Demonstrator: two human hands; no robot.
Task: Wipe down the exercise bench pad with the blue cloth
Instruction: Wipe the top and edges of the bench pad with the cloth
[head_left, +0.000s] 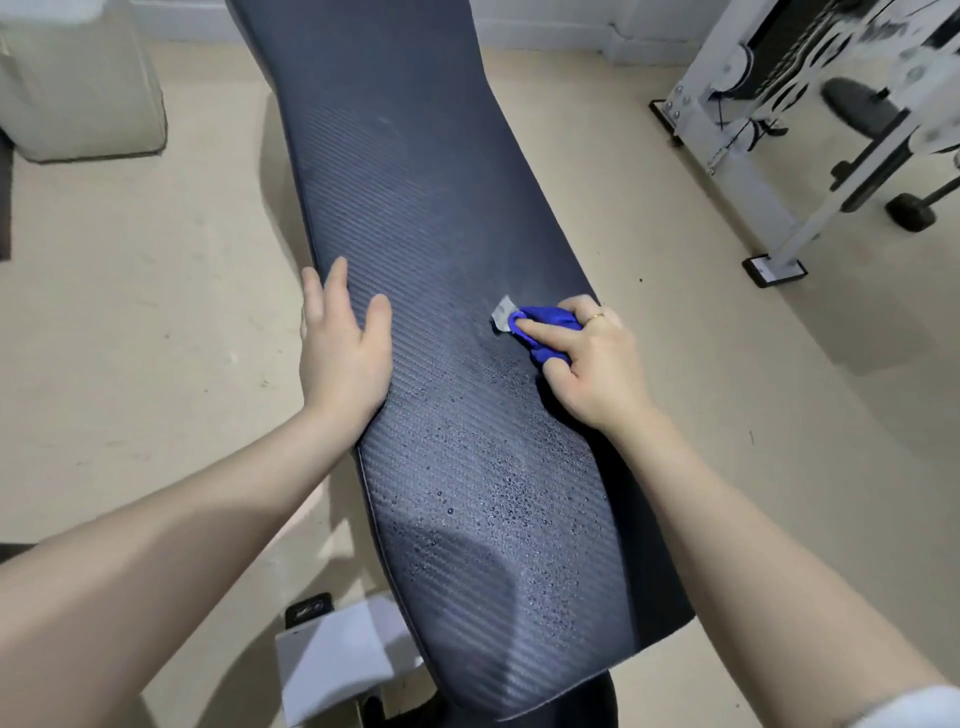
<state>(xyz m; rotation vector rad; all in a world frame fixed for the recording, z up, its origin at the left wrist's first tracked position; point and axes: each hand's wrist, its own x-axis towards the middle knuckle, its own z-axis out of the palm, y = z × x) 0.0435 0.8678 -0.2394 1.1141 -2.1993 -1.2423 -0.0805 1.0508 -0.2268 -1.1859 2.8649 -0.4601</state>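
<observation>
A long dark blue bench pad (415, 197) with a woven texture runs from the bottom centre up and away. Water droplets cover its near half. My right hand (592, 358) presses a bunched blue cloth (545, 325) onto the pad near its right edge; a small grey tag sticks out of the cloth on the left. My left hand (343, 343) lies flat and open on the pad's left edge, fingers spread, holding nothing.
The bench stands on a beige floor (156, 338). A white metal gym frame (779, 171) with black padded parts stands at the upper right. A pale box-like object (88, 88) sits at the upper left. The bench's white base bracket (337, 660) shows at the bottom left.
</observation>
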